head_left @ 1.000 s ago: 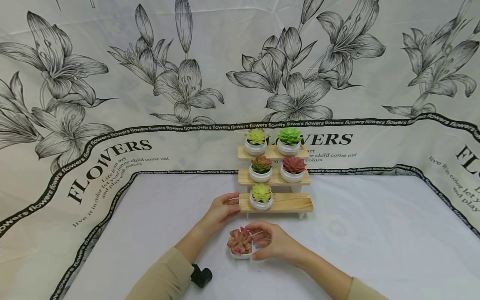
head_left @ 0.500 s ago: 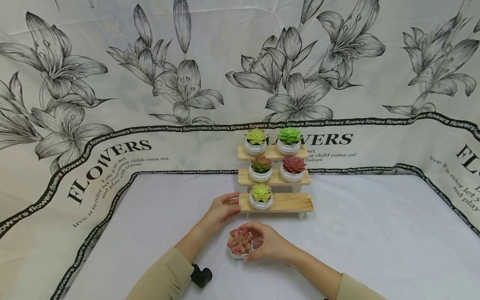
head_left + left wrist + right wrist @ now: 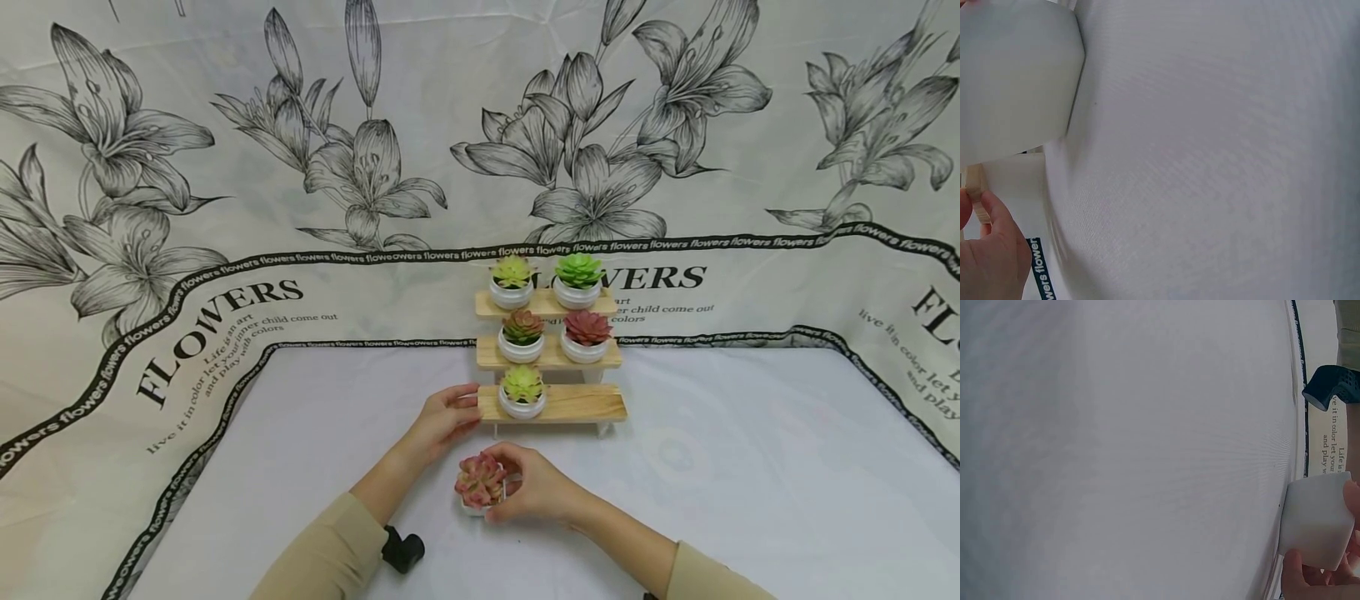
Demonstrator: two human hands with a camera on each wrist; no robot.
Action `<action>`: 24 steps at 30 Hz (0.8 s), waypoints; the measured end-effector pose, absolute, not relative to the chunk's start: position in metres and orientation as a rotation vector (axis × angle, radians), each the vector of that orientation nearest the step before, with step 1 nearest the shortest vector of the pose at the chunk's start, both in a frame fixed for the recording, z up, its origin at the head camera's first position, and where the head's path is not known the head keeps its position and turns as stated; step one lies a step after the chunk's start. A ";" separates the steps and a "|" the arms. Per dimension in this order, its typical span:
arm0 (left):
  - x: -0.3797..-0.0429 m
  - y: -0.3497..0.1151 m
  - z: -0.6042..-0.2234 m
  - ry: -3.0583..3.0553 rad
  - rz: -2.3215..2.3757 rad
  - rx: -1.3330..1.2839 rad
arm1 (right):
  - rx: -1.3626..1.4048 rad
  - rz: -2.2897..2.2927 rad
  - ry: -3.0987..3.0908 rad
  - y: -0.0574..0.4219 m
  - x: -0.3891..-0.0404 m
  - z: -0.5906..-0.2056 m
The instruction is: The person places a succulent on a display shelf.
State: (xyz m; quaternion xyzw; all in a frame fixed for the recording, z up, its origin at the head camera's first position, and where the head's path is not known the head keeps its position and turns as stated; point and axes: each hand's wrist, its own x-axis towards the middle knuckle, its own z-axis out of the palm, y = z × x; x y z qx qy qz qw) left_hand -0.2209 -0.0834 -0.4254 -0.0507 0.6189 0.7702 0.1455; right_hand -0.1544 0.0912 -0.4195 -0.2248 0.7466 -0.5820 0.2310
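Note:
My left hand point(image 3: 444, 419) pinches the left end of the lowest board of a three-tier wooden stand point(image 3: 585, 403). Its thumb and fingers close on the board's end point(image 3: 975, 181) in the left wrist view. In front of the stand, my right hand point(image 3: 542, 487) grips a potted pink succulent point(image 3: 480, 479) by its white pot point(image 3: 1315, 515). That pot is at the table surface; part of it is hidden by the leaves and fingers. On the lowest board's left side stands a yellow-green potted succulent point(image 3: 522, 390); the right side of that board is bare wood.
The middle tier holds a green-red succulent point(image 3: 522, 335) and a dark red one point(image 3: 587, 335). On the top tier are a yellow-green succulent point(image 3: 512, 280) and a bright green one point(image 3: 579, 280). Behind hangs a flower-printed cloth point(image 3: 405, 183). White cloth covers the table point(image 3: 750, 467).
My right hand has moved slightly left and closed its fingers and thumb around the pink succulent's pot. My left hand stays on the stand's lowest board.

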 end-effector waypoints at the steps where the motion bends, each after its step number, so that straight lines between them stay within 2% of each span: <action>1: -0.221 -0.083 -0.425 1.781 2.218 -0.146 | -0.613 -1.598 2.054 0.091 -0.154 -0.419; 24: -0.221 -0.083 -0.426 1.762 2.234 -0.130 | -0.613 -1.587 2.114 0.105 -0.152 -0.413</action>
